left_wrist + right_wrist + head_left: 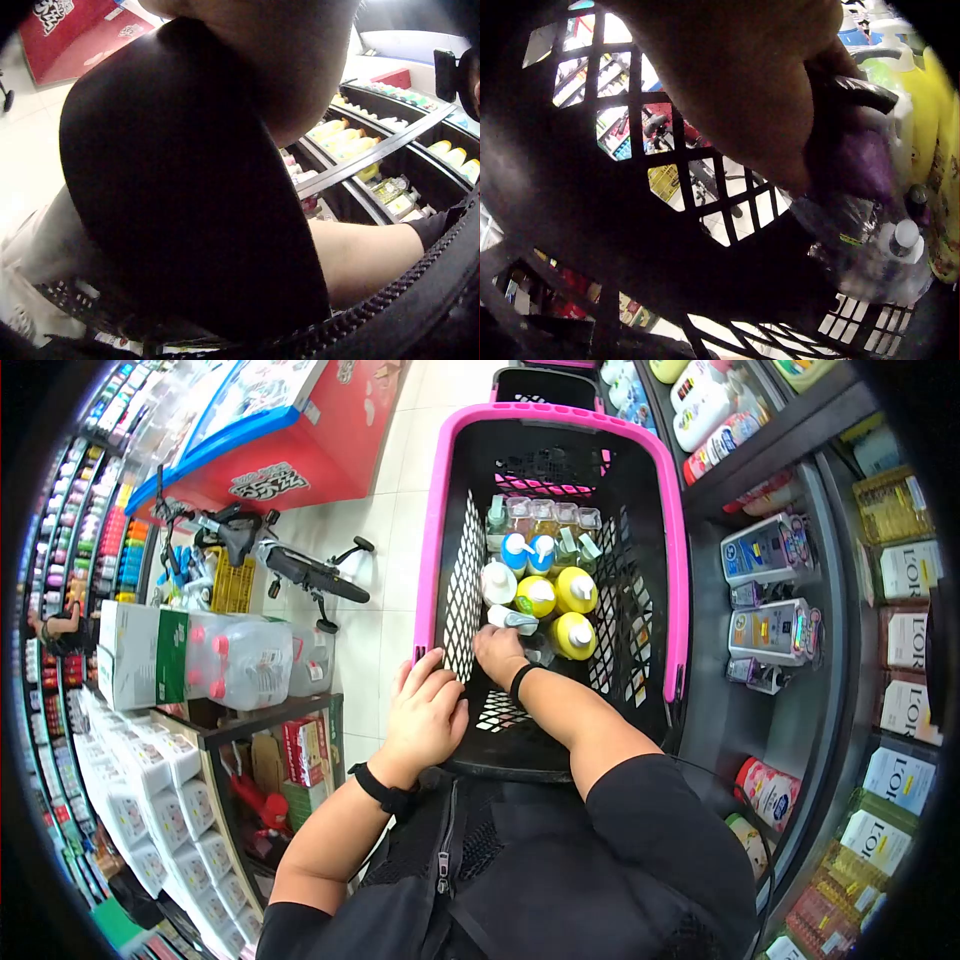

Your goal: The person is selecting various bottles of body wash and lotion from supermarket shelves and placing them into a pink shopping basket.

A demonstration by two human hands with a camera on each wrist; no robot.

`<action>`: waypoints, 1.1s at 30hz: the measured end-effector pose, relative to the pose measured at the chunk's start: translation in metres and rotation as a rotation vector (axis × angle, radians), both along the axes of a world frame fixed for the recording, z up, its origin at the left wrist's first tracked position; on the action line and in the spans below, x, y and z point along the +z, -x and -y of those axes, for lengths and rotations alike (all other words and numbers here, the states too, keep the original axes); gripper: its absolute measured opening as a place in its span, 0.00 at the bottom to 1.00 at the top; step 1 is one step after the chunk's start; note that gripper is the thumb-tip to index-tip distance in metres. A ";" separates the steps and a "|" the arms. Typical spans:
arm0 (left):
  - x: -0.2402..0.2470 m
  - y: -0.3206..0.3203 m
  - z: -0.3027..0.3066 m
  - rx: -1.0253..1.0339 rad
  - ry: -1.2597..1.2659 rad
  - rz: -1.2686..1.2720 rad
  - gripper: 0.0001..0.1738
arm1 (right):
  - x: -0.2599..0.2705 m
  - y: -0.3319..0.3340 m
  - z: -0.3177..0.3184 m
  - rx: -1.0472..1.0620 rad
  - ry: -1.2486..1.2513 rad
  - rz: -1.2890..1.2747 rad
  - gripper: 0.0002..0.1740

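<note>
A black basket (560,460) with a pink rim holds several bottles. My left hand (428,705) rests on the basket's near left edge, its fingers lying over the rim and its thumb apart. Down inside, my right hand (497,652) grips a bottle with a white-and-grey top (515,621) at the near end of the group. The right wrist view shows a purple bottle (864,161) beside that hand's fingers, its lower part dark. Yellow pump bottles (574,635) stand to its right. Beyond are a white pump bottle (498,582), blue-topped bottles (541,553) and clear-capped bottles (543,512).
Shelves with boxes (908,640) and packaged bottles (768,550) run along the right. To the left are a small bicycle (300,570), a red freezer (330,450) and a stand carrying large clear jugs (250,660). Another black basket (550,387) lies beyond the first.
</note>
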State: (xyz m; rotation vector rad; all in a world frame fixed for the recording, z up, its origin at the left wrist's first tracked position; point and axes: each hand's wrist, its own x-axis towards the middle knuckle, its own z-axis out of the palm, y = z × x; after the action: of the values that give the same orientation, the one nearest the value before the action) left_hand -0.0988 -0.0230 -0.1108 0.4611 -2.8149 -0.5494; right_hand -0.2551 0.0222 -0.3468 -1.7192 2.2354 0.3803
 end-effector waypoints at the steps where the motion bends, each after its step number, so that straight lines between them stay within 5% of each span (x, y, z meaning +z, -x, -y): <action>1: 0.001 0.001 0.000 -0.008 0.000 -0.001 0.11 | -0.003 -0.004 -0.003 0.033 0.005 -0.041 0.14; 11: 0.002 0.003 -0.001 -0.006 0.003 0.001 0.10 | 0.001 0.002 -0.023 0.180 0.306 -0.187 0.15; 19: 0.000 0.002 -0.001 -0.088 0.054 -0.013 0.10 | 0.110 0.017 0.004 -0.153 0.135 0.119 0.11; 26: -0.001 -0.003 0.004 -0.273 0.145 0.073 0.13 | 0.222 0.023 -0.050 -0.414 0.371 0.124 0.16; 30: -0.010 -0.011 0.012 -0.385 0.118 0.027 0.16 | 0.242 -0.007 -0.080 -0.582 0.351 0.139 0.16; 33: -0.013 -0.016 0.018 -0.403 0.048 -0.004 0.17 | 0.256 -0.040 -0.107 -0.700 0.605 0.114 0.15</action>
State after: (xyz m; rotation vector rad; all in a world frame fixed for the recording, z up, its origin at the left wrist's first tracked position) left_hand -0.0824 -0.0409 -0.1233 -0.1234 -2.9192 -0.5516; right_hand -0.2146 0.1290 -0.0904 -0.9828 2.8298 -0.5833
